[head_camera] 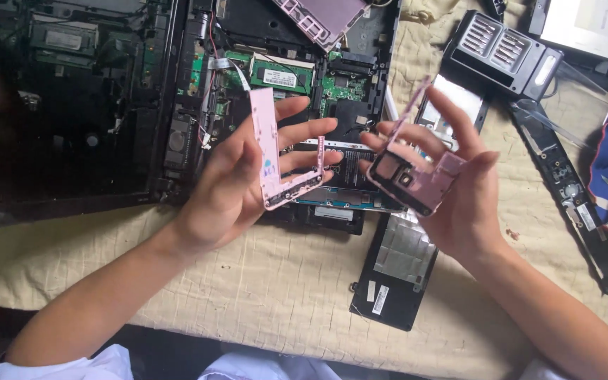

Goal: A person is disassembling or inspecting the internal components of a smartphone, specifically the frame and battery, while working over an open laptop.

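Beige cloth spread over the tabletop as a soft bed for loose parts. Opened laptop lying at the far left edge, underside up, circuit boards and wiring bared. Black cover panel resting near the front edge, foil lining up. Screwdriver bit case open at the far right corner, within reach. Long black strip along the right edge.

Left hand lifted above the cloth, fingers half spread, propping a pink L-shaped frame piece against palm and fingertips, inner face turned up for viewing. Right hand loosely curled round a pink broken casing piece, pinched between thumb and fingers, tilted toward the other piece.
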